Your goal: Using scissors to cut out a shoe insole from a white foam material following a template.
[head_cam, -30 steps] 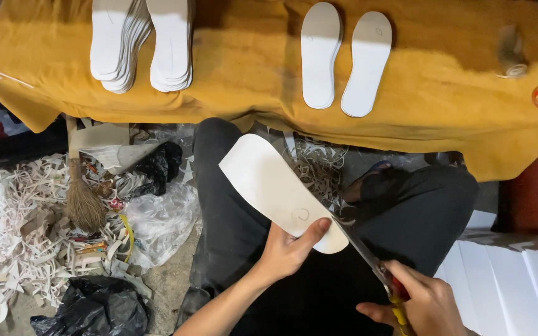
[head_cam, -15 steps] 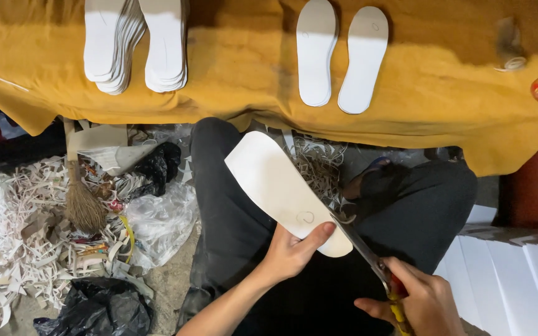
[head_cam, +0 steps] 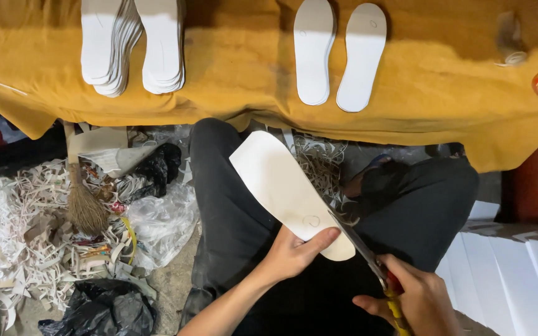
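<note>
My left hand (head_cam: 291, 254) grips the heel end of a white shoe insole (head_cam: 278, 183) above my lap, thumb on top. The insole points away to the upper left. My right hand (head_cam: 415, 302) holds scissors (head_cam: 368, 258) with red and yellow handles, and the blades meet the insole's right edge near the heel. I sit cross-legged in dark trousers (head_cam: 231, 218).
A yellow cloth-covered table (head_cam: 244, 68) carries two stacks of white insoles (head_cam: 132, 46) and a separate pair (head_cam: 340, 53). White paper trimmings (head_cam: 26, 236), a small broom (head_cam: 82, 202) and black and clear plastic bags litter the floor at left. White boxes (head_cam: 512, 274) stand at right.
The view and hands have shifted only slightly; the insole sits a little further along the scissor blades.
</note>
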